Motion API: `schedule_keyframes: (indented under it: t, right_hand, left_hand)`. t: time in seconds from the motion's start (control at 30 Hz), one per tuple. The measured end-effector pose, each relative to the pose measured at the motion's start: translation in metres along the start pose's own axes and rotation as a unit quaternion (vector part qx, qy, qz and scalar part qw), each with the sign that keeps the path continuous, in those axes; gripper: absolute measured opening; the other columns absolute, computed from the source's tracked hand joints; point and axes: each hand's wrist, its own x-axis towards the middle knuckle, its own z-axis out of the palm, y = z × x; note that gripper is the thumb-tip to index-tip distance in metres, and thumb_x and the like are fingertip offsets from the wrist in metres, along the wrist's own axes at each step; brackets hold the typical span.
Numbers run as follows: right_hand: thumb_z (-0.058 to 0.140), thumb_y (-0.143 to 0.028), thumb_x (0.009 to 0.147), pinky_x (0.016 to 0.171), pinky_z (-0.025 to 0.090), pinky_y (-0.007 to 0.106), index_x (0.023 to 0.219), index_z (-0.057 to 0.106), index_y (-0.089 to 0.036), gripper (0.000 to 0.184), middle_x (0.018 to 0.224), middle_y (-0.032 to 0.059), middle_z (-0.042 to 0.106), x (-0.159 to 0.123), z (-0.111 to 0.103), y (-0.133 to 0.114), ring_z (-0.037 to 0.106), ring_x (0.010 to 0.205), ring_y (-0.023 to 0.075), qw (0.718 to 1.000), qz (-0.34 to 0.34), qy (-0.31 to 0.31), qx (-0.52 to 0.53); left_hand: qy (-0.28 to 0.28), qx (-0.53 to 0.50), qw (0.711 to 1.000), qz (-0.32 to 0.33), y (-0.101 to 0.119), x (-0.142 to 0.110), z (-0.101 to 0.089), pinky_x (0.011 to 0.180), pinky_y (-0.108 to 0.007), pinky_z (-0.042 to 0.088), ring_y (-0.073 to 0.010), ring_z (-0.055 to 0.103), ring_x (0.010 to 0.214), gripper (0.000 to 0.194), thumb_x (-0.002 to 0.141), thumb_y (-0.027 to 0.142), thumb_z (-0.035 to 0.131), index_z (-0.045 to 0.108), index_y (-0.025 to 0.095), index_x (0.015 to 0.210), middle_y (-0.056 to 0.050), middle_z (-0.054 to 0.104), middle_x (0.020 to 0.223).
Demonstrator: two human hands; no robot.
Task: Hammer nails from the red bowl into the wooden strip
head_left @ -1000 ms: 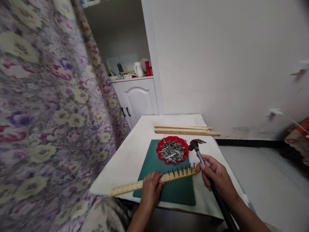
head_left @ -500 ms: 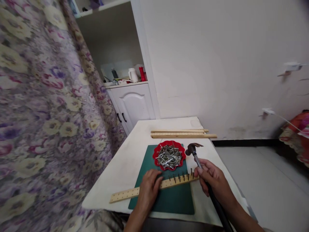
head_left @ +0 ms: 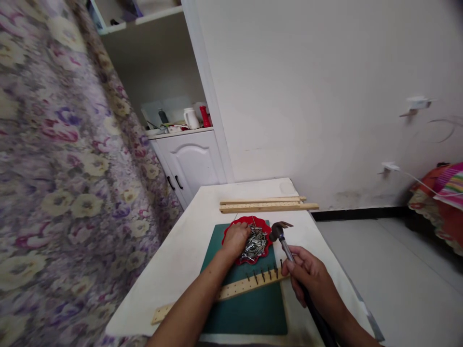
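A long wooden strip (head_left: 231, 290) with a row of holes lies slantwise across a green mat (head_left: 249, 308); several dark nails stand in its right end. My right hand (head_left: 307, 279) is closed round the handle of a hammer (head_left: 280, 233), whose head hovers above the mat beside a red scalloped dish (head_left: 233, 227) full of loose nails (head_left: 256, 243). My left hand (head_left: 237, 239) reaches into the dish, fingers curled down onto the nails. Whether it holds one is hidden.
Two more wooden strips (head_left: 267, 204) lie at the far end of the white table (head_left: 181, 260). A flowered curtain (head_left: 65, 183) hangs on the left, a white cabinet (head_left: 188, 159) with jugs behind, a white wall and grey floor to the right.
My left hand has left the wooden strip and moved forward into the red dish of nails. The right hand with the hammer has barely shifted. The view has tilted and moved rightward.
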Motion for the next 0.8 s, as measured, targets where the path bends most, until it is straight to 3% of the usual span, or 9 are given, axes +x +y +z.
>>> schedule_keyframes:
  t: [0.13, 0.3, 0.47, 0.57, 0.63, 0.73, 0.8]
  right_hand:
    - [0.057, -0.036, 0.084, 0.027, 0.029, 0.012, 0.104, 0.049, -0.016, 0.029, 0.074, -0.0019, 0.058, -0.001, 0.002, -0.001, 0.037, 0.030, -0.0006, 1.000, 0.004, -0.006, 0.000]
    - [0.057, -0.037, 0.083, 0.026, 0.028, 0.013, 0.103, 0.049, -0.016, 0.030, 0.074, -0.0016, 0.059, 0.000, 0.001, 0.001, 0.037, 0.030, 0.0000, 1.000, 0.005, -0.009, -0.006]
    - [0.059, -0.040, 0.081, 0.025, 0.029, 0.014, 0.103, 0.049, -0.016, 0.034, 0.072, -0.0026, 0.059, 0.004, 0.004, 0.007, 0.037, 0.029, 0.0009, 1.000, 0.004, -0.003, -0.010]
    - [0.061, -0.038, 0.079, 0.025, 0.030, 0.013, 0.103, 0.050, -0.016, 0.034, 0.069, -0.0032, 0.059, 0.008, 0.008, 0.010, 0.037, 0.029, 0.0011, 1.000, 0.003, 0.006, -0.014]
    - [0.062, -0.036, 0.078, 0.026, 0.029, 0.013, 0.102, 0.051, -0.016, 0.033, 0.068, -0.0038, 0.059, 0.010, 0.012, 0.012, 0.037, 0.029, 0.0009, 1.000, -0.002, 0.009, -0.016]
    - [0.063, -0.033, 0.077, 0.027, 0.027, 0.012, 0.101, 0.053, -0.016, 0.031, 0.066, -0.0048, 0.058, 0.012, 0.016, 0.015, 0.037, 0.030, 0.0003, 1.000, -0.013, 0.012, -0.014]
    - [0.064, -0.032, 0.076, 0.028, 0.027, 0.012, 0.101, 0.053, -0.016, 0.031, 0.065, -0.0057, 0.056, 0.012, 0.019, 0.018, 0.037, 0.030, 0.0001, 1.000, -0.018, 0.014, -0.014]
  left_hand:
    - [0.010, 0.023, 1.000, 0.017, 0.000, -0.004, 0.002, 0.080, -0.029, 0.038, -0.0209, 0.057, 0.085, 0.025, 0.085, 0.017, 0.042, 0.067, 0.017, 0.084, -0.007, 0.067, 0.090]
    - [0.072, 0.016, 0.997, 0.027, -0.002, -0.014, 0.005, 0.077, -0.031, 0.038, -0.0214, 0.055, 0.083, 0.023, 0.086, 0.018, 0.043, 0.065, 0.017, 0.084, -0.007, 0.064, 0.088]
    - [0.150, -0.098, 0.984, -0.020, -0.001, -0.024, 0.007, 0.075, -0.030, 0.038, -0.0191, 0.054, 0.081, 0.018, 0.085, 0.017, 0.044, 0.062, 0.018, 0.082, -0.005, 0.063, 0.084]
    - [0.207, -0.241, 0.945, -0.071, 0.003, -0.030, 0.003, 0.072, -0.028, 0.040, -0.0167, 0.055, 0.076, 0.014, 0.084, 0.021, 0.046, 0.060, 0.018, 0.082, -0.002, 0.062, 0.079]
    - [0.228, -0.357, 0.899, -0.107, 0.009, -0.038, -0.003, 0.066, -0.025, 0.041, -0.0152, 0.055, 0.070, 0.014, 0.084, 0.026, 0.046, 0.057, 0.018, 0.083, 0.000, 0.060, 0.074]
    - [0.195, -0.500, 0.834, -0.127, 0.025, -0.058, -0.014, 0.060, -0.024, 0.043, -0.0144, 0.057, 0.061, 0.020, 0.087, 0.034, 0.043, 0.055, 0.018, 0.093, 0.002, 0.058, 0.066]
    - [0.171, -0.510, 0.835, -0.114, 0.040, -0.077, -0.021, 0.057, -0.023, 0.043, -0.0129, 0.054, 0.056, 0.022, 0.087, 0.035, 0.045, 0.057, 0.018, 0.094, 0.002, 0.057, 0.065]
